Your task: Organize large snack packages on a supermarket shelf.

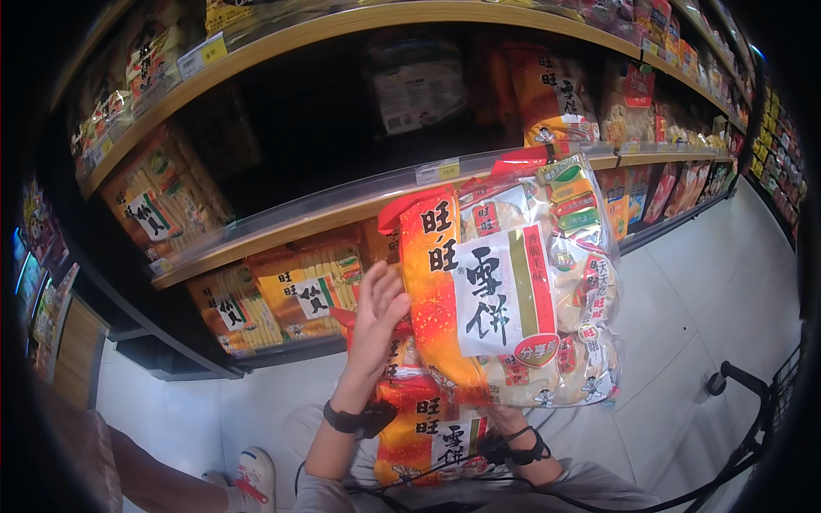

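A large red, orange and clear bag of rice crackers (505, 291) is held up in front of me, its printed front facing me. My left hand (380, 299) is by the bag's left edge with fingers stretched out; whether it presses on the bag I cannot tell. My right hand (510, 417) grips the bag from below, its fingers hidden behind it. Under the raised bag, a second rice cracker bag (419, 432) rests on my lap between my forearms. More red packaging shows behind my left wrist.
Wooden-edged shelves (299, 218) curve across in front, with a dark gap on the middle one. Bags of stick snacks (312, 291) fill the lower left. A black cart frame (744, 385) stands at right. Another person's leg and white shoe (255, 479) are at lower left.
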The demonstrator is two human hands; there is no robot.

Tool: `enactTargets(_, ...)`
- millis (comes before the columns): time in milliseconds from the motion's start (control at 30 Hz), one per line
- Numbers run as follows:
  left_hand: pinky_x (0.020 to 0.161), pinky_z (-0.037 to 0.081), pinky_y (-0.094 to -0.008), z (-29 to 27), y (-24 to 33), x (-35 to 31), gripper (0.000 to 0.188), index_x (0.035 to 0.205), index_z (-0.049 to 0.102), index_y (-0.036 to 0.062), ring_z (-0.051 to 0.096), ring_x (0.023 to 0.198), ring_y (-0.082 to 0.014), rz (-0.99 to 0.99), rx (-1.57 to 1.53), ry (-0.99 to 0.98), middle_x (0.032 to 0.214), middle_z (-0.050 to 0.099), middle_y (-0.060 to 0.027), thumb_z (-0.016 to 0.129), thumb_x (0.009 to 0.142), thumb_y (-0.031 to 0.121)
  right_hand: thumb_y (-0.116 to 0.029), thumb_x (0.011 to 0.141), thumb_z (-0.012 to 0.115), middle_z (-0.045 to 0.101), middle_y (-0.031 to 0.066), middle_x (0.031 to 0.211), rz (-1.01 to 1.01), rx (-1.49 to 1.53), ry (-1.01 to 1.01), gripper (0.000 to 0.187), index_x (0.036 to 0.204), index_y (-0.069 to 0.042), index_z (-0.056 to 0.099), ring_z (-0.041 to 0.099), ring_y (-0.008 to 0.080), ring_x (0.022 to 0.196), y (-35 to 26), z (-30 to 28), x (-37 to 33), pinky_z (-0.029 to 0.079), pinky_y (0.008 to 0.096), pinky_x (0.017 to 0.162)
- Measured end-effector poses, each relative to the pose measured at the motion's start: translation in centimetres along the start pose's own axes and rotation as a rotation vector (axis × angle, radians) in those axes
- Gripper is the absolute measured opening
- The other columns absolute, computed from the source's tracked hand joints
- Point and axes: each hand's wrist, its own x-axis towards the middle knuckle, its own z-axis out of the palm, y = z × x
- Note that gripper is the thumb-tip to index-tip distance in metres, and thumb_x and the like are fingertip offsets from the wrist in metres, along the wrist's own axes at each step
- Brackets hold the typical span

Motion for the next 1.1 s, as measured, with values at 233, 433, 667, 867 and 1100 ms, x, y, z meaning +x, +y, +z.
enactTargets(233, 0.093, 0.045, -0.0333, 0.8, -0.3, -1.5, 0.057, 0.128, 0.037, 0.0004, 0.053, 0.111, -0.0199, -0.269, -0.263, -0.104, 0.123, 0.051, -0.0112, 0.068, 0.081, 0.011, -0.032, 0.070, 0.079, 0.045, 0.0092, 0.129, -0.145, 0.101, 0.139, 0.088, 0.135, -0.003, 0.028, 0.045, 0.0221, 0.120, 0.1, -0.4, 1.1, 0.038, 0.0375, 0.101)
enactTargets(433, 0.084, 0.048, -0.0300, 1.5, 0.1, -0.8, 0.049, 0.118, 0.045, -0.0024, 0.058, 0.098, -0.0160, -0.083, 0.286, -0.157, 0.109, 0.059, -0.0088, 0.071, 0.077, 0.008, -0.044, 0.085, 0.058, 0.047, 0.0097, 0.127, -0.349, 0.472, 0.229, 0.063, 0.131, -0.006, 0.036, 0.046, 0.0239, 0.118, -2.8, 1.8, 3.1, 0.035, 0.0426, 0.102)
enactTargets(667, 0.086, 0.047, -0.0303, 1.3, 3.6, 0.6, 0.055, 0.125, 0.044, -0.0001, 0.061, 0.099, -0.0185, 0.047, 0.672, -0.508, 0.109, 0.061, -0.0128, 0.068, 0.081, 0.020, -0.039, 0.091, 0.044, 0.045, 0.0064, 0.131, -0.134, 0.610, 0.483, 0.051, 0.134, -0.012, 0.036, 0.045, 0.0239, 0.119, -5.6, 2.0, 2.7, 0.036, 0.0404, 0.101)
enactTargets(867, 0.072, 0.050, -0.0254, -0.9, 8.9, 4.9, 0.022, 0.097, 0.060, -0.0036, 0.064, 0.077, -0.0136, 0.280, 0.970, -0.241, 0.085, 0.066, -0.0089, 0.062, 0.082, 0.012, -0.033, 0.088, 0.052, 0.054, 0.0072, 0.121, -0.094, 0.761, 0.435, 0.045, 0.126, -0.009, 0.046, 0.051, 0.0245, 0.114, -3.3, 0.4, 2.6, 0.039, 0.0417, 0.098)
enactTargets(1100, 0.068, 0.050, -0.0223, 1.0, 15.2, 14.2, 0.017, 0.094, 0.060, -0.0009, 0.061, 0.070, -0.0107, 0.291, 0.870, -0.232, 0.079, 0.064, -0.0065, 0.053, 0.091, 0.015, -0.029, 0.090, 0.051, 0.058, 0.0022, 0.110, -0.063, 0.901, 0.498, 0.032, 0.118, -0.013, 0.051, 0.055, 0.0202, 0.105, -4.2, -0.1, 3.0, 0.042, 0.0388, 0.095)
